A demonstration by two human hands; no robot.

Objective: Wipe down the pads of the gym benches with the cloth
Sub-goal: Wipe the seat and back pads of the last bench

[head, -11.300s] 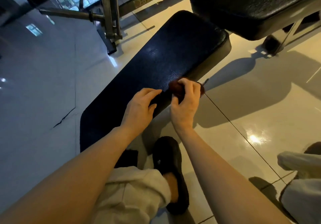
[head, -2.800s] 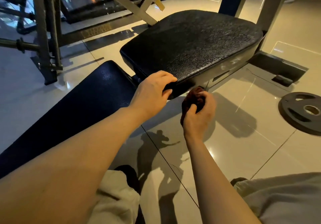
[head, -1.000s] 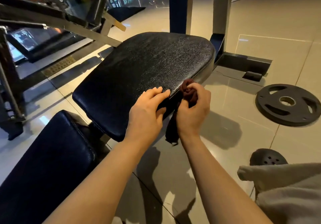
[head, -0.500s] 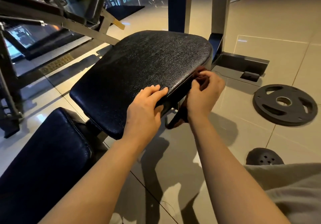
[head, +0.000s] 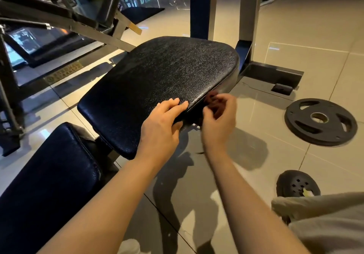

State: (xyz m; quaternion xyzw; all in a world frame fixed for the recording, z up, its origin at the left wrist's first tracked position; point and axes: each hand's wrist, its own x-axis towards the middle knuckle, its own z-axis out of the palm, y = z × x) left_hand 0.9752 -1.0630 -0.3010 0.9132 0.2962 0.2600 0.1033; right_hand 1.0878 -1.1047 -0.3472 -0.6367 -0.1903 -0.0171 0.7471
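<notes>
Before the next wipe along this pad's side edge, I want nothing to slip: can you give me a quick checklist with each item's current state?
1. Cloth in right hand grip: ok, pinched, though blurred.
2. Cloth at seat pad edge: ok.
3. Left hand steadying pad: ok, fingers flat on top.
4. Pad top wiped: cannot tell.
5. Weight plate clear of hands: ok, flat on floor apart.

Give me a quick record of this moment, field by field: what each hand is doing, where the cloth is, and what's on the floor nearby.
left hand: fingers resting on the seat pad near its edge
right hand: holding the dark cloth against the pad's side edge, blurred
second pad: lower left, untouched
floor: weight plate lying flat to the right
</notes>
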